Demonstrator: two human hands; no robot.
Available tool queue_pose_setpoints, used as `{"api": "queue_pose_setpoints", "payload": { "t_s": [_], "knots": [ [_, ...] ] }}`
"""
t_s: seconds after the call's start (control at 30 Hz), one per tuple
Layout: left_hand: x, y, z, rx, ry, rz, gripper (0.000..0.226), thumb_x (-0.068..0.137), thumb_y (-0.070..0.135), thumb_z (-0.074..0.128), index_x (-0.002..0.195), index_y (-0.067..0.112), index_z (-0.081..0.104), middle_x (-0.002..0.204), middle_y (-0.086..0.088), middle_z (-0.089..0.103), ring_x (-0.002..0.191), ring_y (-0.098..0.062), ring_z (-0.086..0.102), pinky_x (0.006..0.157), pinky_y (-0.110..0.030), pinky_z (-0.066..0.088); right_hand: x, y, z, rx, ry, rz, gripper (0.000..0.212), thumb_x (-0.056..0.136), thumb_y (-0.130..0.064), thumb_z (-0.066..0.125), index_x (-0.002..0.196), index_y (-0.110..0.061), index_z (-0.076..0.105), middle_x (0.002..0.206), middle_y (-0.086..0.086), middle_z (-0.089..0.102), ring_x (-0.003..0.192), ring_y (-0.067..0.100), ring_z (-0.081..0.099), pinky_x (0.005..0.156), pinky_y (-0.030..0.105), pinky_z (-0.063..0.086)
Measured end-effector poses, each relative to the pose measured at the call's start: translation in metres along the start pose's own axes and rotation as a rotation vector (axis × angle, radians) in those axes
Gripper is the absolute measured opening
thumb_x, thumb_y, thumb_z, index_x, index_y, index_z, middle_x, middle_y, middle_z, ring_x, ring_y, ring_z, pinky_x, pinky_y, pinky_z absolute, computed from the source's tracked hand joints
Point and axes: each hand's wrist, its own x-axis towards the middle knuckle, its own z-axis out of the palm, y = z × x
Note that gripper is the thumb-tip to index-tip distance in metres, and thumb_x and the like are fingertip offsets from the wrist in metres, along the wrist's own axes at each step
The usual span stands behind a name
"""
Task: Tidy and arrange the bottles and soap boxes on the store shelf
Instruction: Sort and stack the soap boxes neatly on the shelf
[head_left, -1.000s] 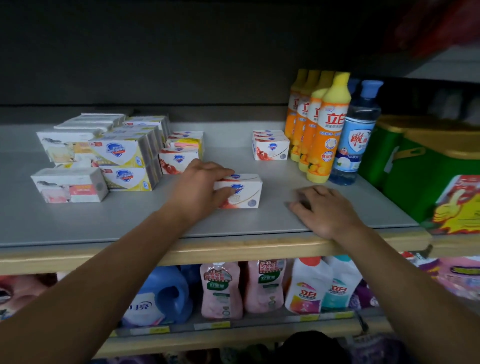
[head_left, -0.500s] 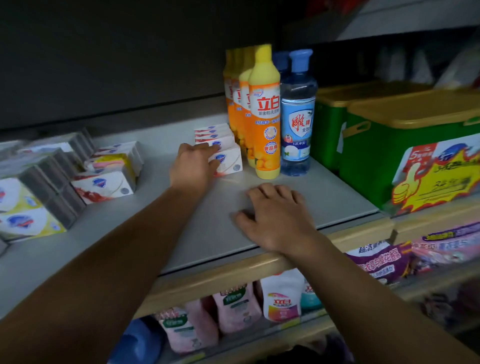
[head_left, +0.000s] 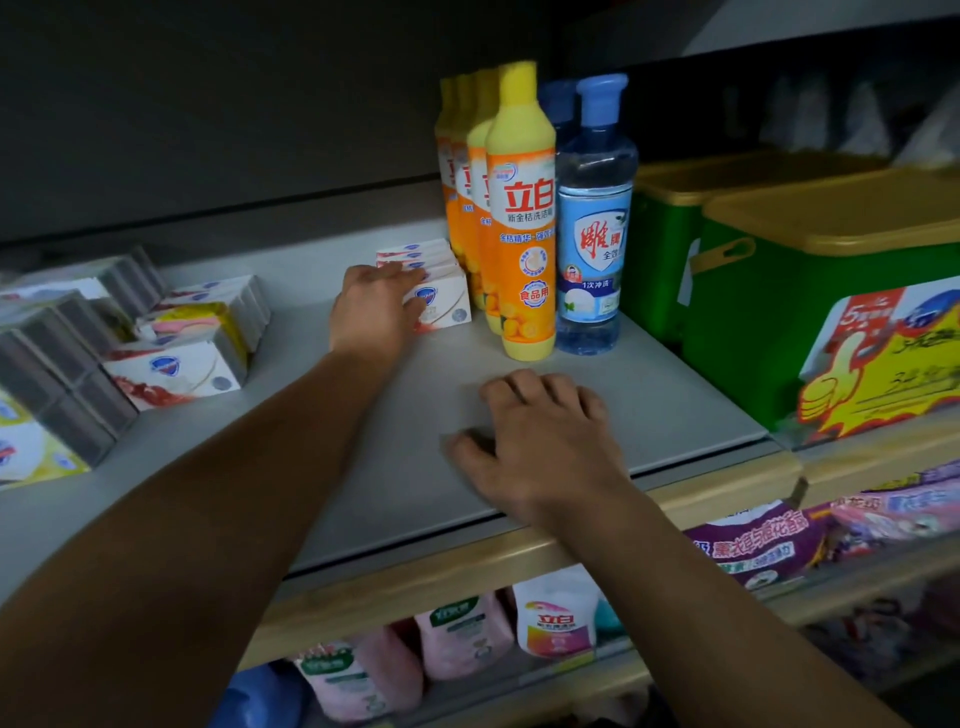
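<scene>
Pouches of pink and white refill (head_left: 467, 642) stand on the lower shelf nearest me, under the wooden lip. Above it, my right hand (head_left: 540, 441) lies palm down on the grey shelf (head_left: 675, 395), fingers spread and relaxed, holding nothing. Further in, my left hand (head_left: 371, 306) has its fingers curled over the front white soap box (head_left: 444, 306), thumb against its near face; this box sits at the head of a short row of like boxes (head_left: 415, 254) running back, just beside the orange bottles. Off to the left, well apart, lie stacks of soap boxes (head_left: 171, 364), some wrapped in packs. Four orange dish-soap bottles (head_left: 522, 223) stand upright in a line front to back, and a clear blue-capped bottle (head_left: 595, 223) touches the front one on its right, another blue cap behind it. Green bins with yellow lids (head_left: 769, 291) sit to the far right.
</scene>
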Motion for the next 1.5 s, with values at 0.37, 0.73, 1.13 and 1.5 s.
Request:
{"api": "queue_pose_setpoints", "payload": {
  "t_s": [0.37,0.73,1.13,1.5],
  "knots": [
    [0.007,0.021,-0.041,0.032,-0.206,-0.055,0.058,0.087,0.032,0.068,0.14,0.022,0.048,0.143,-0.008,0.044,0.127,-0.028,0.042,0.108,-0.041,0.039,0.0,-0.001,-0.004,0.016,-0.044,0.04,0.06,0.09,-0.064,0.034,0.136,-0.026,0.043,0.136,-0.002,0.043,0.128,0.027,0.034,0.109,0.045,0.024],
    [-0.147,-0.047,-0.139,-0.118,-0.289,0.071,0.059,0.08,0.049,0.055,0.123,0.011,0.065,0.123,-0.011,0.066,0.114,-0.026,0.062,0.098,-0.028,0.043,0.014,-0.028,-0.009,-0.013,-0.101,0.206,0.059,0.086,-0.058,0.046,0.137,-0.031,0.047,0.139,-0.001,0.043,0.131,0.031,0.036,0.109,0.046,0.029],
    [-0.215,-0.148,-0.173,0.045,-0.286,-0.043,0.081,0.078,0.071,0.021,0.13,0.021,0.06,0.134,0.002,0.06,0.125,-0.018,0.052,0.105,-0.03,0.039,0.073,-0.151,0.034,0.299,0.029,-0.16,0.046,0.086,-0.029,0.065,0.13,-0.019,0.057,0.133,0.003,0.052,0.124,0.021,0.05,0.103,0.028,0.039],
    [-0.213,-0.151,-0.165,0.107,-0.265,-0.077,0.041,0.088,0.058,0.038,0.098,0.024,0.06,0.117,0.006,0.059,0.115,-0.025,0.049,0.099,-0.036,0.04,0.153,-0.222,0.054,0.056,0.031,-0.237,0.061,0.089,-0.033,0.063,0.145,-0.021,0.043,0.139,0.007,0.04,0.125,0.031,0.045,0.103,0.039,0.042]
  ]
}}
